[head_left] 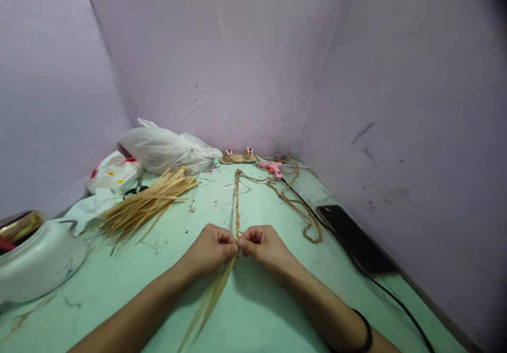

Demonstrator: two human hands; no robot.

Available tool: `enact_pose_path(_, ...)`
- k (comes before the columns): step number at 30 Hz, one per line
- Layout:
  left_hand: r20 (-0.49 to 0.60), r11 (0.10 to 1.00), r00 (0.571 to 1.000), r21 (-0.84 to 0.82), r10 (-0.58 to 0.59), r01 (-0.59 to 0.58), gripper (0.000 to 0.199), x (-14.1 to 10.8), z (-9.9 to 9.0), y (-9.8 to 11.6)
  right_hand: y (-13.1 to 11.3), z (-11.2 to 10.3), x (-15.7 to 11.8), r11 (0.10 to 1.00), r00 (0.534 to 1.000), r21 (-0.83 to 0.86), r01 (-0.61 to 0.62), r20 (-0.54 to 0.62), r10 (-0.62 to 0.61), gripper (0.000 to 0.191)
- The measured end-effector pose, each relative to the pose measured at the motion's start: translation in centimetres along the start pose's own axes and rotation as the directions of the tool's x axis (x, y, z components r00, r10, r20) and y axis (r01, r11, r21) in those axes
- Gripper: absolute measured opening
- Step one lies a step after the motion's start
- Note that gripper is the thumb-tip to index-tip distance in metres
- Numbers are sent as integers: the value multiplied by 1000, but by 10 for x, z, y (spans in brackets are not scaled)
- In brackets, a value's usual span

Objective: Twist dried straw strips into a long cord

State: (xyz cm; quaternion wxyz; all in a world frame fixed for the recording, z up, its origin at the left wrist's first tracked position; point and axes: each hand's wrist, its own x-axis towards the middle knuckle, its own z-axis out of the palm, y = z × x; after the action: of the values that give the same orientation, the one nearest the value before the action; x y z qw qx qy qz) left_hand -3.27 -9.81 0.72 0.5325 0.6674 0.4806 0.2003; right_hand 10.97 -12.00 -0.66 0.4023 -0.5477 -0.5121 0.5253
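Observation:
A thin braided straw cord [237,205] runs straight away from me down the middle of the green table. Its near end is pinched between the thumb and fingers of my left hand [217,247]. My right hand [259,242] pinches the same spot from the other side, the fingertips of both hands almost touching. Loose flat straw strands [216,295] trail from under my left hand toward me. At its far end the braid meets a knot, and more finished cord [293,200] loops off to the right.
A bundle of dry straw [146,205] lies left, near scissors, a tissue pack [116,173] and a white plastic bag [168,147]. A white bowl [39,263] stands nearer. A pink glue gun [271,169], its black cable and a phone [356,239] are right. A woven piece [237,158] sits behind.

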Motion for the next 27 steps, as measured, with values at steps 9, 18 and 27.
enact_pose_path(9,-144,881,987,474,69,8,23,-28,12,12,3,9,-2,986,996,143,-85,10,85,4)
enact_pose_path(18,-144,854,971,513,189,-90,28,-36,14,21,0,14,-9,944,997,320,-80,16,79,8)
enact_pose_path(27,75,934,960,-223,-270,280,18,-11,-2,13,-3,11,-9,956,991,283,-73,131,37,18)
